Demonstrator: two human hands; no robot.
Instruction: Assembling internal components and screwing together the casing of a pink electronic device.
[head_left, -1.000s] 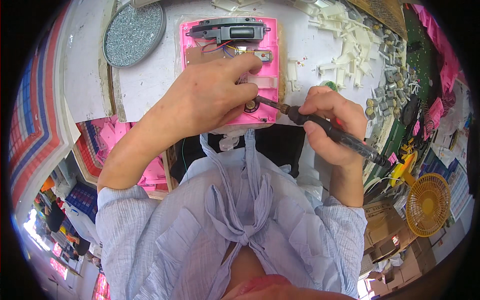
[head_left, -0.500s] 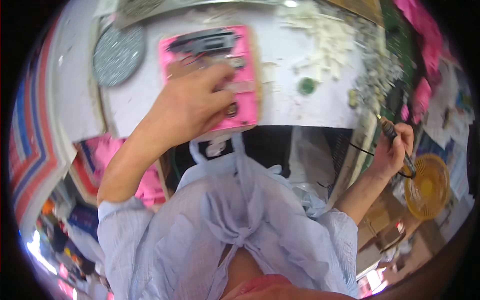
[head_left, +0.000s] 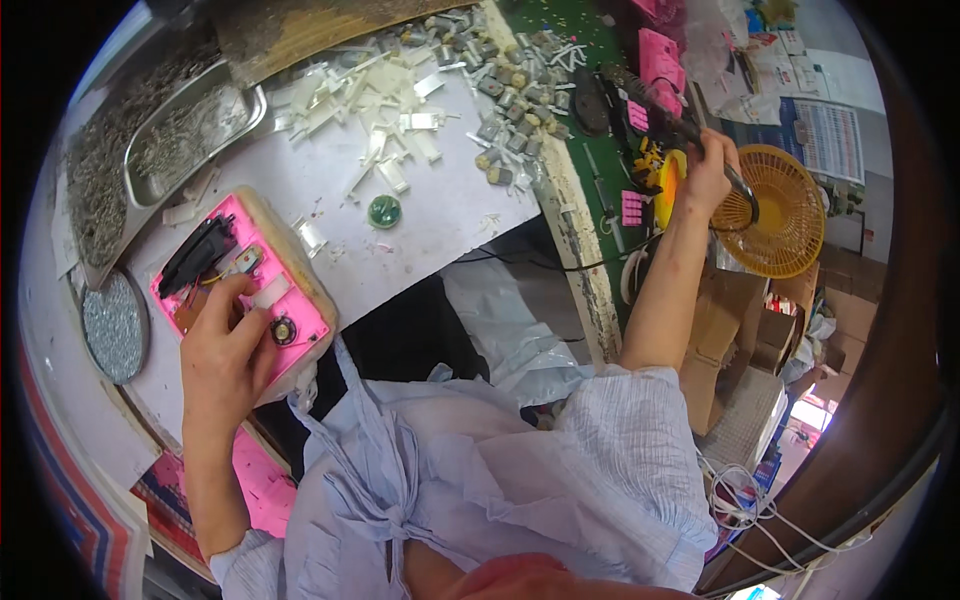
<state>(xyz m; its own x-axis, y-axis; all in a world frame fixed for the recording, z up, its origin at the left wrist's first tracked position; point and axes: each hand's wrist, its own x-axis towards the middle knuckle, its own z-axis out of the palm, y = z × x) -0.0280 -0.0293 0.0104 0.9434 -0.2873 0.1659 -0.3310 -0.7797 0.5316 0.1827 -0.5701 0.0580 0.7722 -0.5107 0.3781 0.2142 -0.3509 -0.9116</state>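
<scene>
A pink plastic casing [head_left: 308,318] lies at the left on a thick tan-edged pad, open side up. In it are a long black part [head_left: 198,255], thin wires, a small round speaker-like part [head_left: 284,330] and a pale strip [head_left: 270,292]. My left hand [head_left: 222,355] rests over its near left side, fingers curled onto it; the fingertips are partly hidden. Far to the right, my right hand [head_left: 712,172] is closed around a black corded hand tool [head_left: 688,130], held above the green surface. The tool's tip is hard to make out.
White plastic pieces [head_left: 385,110] and small grey motor-like parts [head_left: 510,95] are heaped at the back. A metal tray [head_left: 262,103] of tiny parts stands back left, a round dish [head_left: 115,325] below it. A yellow basket [head_left: 775,215] stands right; a black cord [head_left: 590,268] crosses the bench edge.
My view has swung to the right. My right hand has reached farther back with the tool, over the green surface. My left hand stays at the pink casing.
</scene>
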